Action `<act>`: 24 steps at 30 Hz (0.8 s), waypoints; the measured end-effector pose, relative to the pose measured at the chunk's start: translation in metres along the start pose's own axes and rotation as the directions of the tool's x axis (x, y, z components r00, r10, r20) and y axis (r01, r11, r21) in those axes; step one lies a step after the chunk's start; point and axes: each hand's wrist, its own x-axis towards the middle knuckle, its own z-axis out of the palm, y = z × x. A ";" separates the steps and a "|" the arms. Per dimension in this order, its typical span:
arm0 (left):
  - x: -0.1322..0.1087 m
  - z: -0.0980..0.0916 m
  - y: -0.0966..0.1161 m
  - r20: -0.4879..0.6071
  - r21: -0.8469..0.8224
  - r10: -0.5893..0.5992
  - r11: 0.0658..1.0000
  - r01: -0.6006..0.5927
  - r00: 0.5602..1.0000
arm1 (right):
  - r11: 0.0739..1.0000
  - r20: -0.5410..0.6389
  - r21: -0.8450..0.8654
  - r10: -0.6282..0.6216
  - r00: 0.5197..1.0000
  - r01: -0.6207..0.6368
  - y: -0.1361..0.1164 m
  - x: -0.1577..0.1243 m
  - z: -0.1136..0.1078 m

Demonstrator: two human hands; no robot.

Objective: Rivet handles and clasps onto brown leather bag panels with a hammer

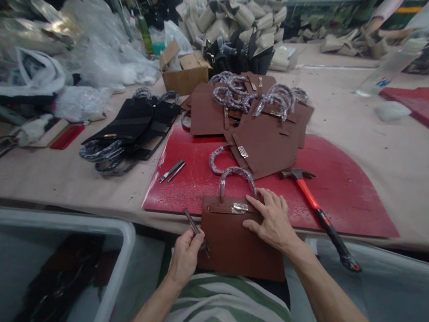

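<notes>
- We have a brown, flat rectangular bag panel (243, 249) with a plastic-wrapped handle (237, 171) at the front edge of the beige table (61, 179).
- Our right hand (271, 222) lies spread on it, beside the silvery metal clasp (240, 208).
- Our left hand (186, 256) pinches a slim grey metal rod (192, 221).
- Beyond, we see an orange-and-black hammer (311, 195) on the flat red board (187, 194).

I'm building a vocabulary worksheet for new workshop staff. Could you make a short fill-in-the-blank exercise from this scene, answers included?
1. A slim metal tool is held in the fingers of the ____ hand.
2. The right hand rests on a bag coloured ____.
3. To the right of that hand, a ____ lies partly on the red mat.
4. The box beyond the black bags is made of ____.

Missing words: left; brown; hammer; cardboard.
</notes>
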 end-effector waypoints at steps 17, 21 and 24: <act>0.011 -0.003 -0.013 -0.189 -0.432 -0.178 0.898 0.081 0.966 | 0.966 -0.206 0.233 -0.060 0.977 0.108 0.013 -0.016 0.009; 0.008 0.000 -0.011 -0.221 -0.481 -0.218 0.872 0.089 0.951 | 0.967 -0.294 0.236 -0.020 0.955 0.093 0.018 -0.023 0.009; 0.005 -0.001 -0.011 -0.254 -0.498 -0.255 0.861 0.099 0.933 | 0.976 -0.224 0.210 -0.011 0.975 0.059 0.021 -0.026 0.006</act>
